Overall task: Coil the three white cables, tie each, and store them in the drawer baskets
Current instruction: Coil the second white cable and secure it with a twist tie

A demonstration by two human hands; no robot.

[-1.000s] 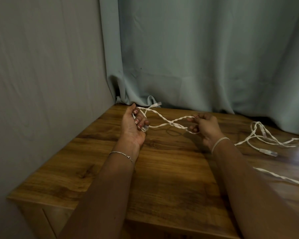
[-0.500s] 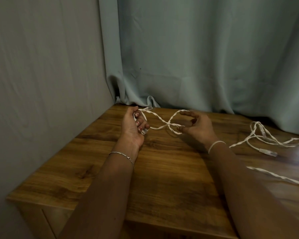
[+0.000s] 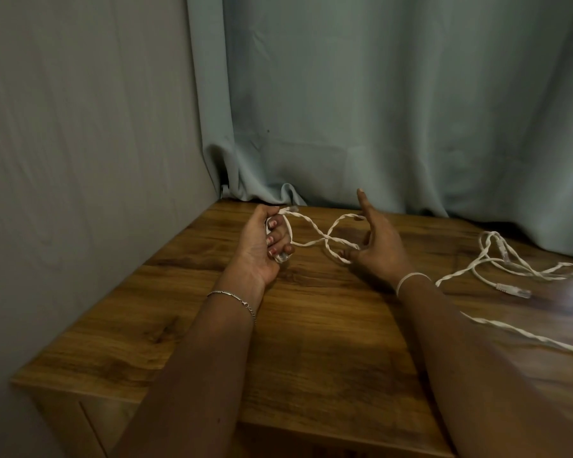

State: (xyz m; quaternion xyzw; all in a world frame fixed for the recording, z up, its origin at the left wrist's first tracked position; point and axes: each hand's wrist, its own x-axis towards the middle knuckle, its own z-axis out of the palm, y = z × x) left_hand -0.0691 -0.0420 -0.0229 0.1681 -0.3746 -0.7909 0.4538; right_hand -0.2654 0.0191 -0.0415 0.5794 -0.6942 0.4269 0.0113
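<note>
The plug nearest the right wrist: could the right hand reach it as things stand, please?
Probably yes: the plug lies on the table beside that wrist, nothing between. But the right hand carries a cable loop on its fingers to shed first.

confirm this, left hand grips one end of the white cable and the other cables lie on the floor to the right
Not the floor. The head view shows the other cables lying on the wooden tabletop, to the right. The left hand does grip one end of the white cable.
</note>
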